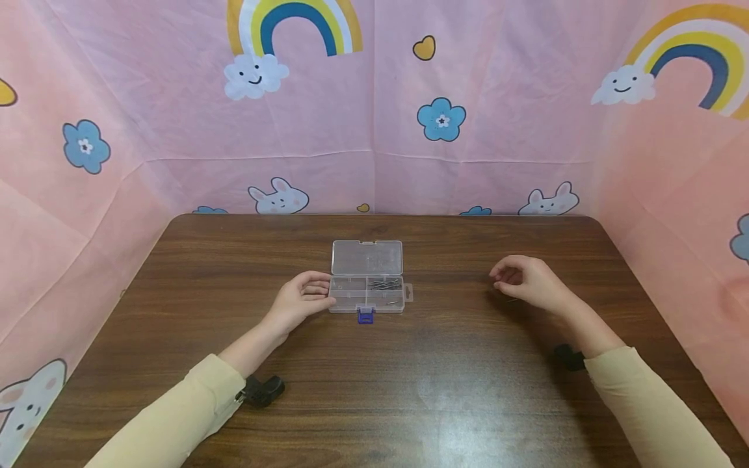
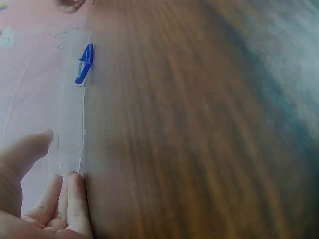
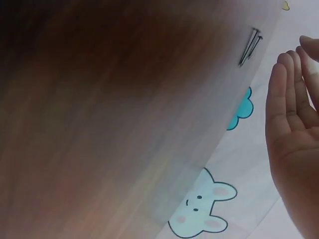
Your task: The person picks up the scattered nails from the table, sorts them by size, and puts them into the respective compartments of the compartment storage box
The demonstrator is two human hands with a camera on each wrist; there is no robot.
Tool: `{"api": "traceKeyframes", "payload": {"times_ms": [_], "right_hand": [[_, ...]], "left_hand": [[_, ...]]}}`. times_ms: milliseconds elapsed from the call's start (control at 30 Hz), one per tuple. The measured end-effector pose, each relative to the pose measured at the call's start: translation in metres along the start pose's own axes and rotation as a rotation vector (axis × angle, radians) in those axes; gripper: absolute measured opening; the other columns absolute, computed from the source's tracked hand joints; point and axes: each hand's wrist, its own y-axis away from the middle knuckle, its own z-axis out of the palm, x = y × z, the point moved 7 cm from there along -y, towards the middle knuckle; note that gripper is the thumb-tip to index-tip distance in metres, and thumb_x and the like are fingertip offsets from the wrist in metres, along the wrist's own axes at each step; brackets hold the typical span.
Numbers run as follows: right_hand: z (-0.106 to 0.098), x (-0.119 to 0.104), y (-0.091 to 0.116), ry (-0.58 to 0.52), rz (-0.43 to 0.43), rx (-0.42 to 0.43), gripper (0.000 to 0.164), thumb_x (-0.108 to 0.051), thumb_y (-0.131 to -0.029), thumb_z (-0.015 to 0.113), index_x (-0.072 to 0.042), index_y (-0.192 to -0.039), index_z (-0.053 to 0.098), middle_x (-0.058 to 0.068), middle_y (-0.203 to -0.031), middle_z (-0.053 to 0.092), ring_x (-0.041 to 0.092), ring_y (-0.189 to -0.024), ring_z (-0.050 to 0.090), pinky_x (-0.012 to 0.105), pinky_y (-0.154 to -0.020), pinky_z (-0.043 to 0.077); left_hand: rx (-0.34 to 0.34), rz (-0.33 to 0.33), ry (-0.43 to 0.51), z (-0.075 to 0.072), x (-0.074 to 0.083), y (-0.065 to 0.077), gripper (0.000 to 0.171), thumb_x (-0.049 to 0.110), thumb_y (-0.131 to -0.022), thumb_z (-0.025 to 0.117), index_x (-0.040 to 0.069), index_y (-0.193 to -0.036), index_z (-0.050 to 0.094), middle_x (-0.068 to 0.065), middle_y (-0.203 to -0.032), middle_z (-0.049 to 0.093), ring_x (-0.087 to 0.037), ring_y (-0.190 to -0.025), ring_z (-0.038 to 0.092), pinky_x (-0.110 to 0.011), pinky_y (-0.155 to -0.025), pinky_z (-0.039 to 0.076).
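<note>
A clear plastic compartment box [image 1: 349, 294] stands on the table with its lid [image 1: 367, 258] raised at the back and a blue latch [image 2: 85, 64] at the front. My left hand [image 1: 297, 300] holds its left end, fingertips at the end wall and thumb by the front corner. Several thin metal nails [image 1: 384, 285] lie in the back right compartment, and a small one [image 1: 392, 303] is in the front right. My right hand [image 1: 529, 283] hovers to the right, fingers loosely bent, nothing visible in them. Near it, a few nails [image 3: 250, 47] lie on the table.
The brown wooden table [image 1: 409, 377] has a far edge close to a pink patterned cloth [image 1: 515, 84], which also hangs at both sides. A hanging tab [image 1: 409, 292] sticks out from the box's right end. Dark wrist devices [image 1: 263, 391] are strapped to both arms.
</note>
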Motion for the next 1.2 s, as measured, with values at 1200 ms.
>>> {"api": "traceKeyframes", "payload": {"times_ms": [1200], "right_hand": [[0.005,0.023,-0.003,0.078,0.119,-0.1,0.004,-0.002,-0.093,0.077,-0.003,-0.096,0.079,0.007,-0.092,0.079,0.012,-0.078,0.06,0.02,-0.067,0.05]], "left_hand": [[0.005,-0.003,-0.003,0.0,0.003,0.001,0.054,0.01,-0.095,0.079,-0.002,-0.143,0.058,-0.025,-0.136,0.065,-0.031,-0.121,0.067,-0.017,-0.095,0.057]]}}
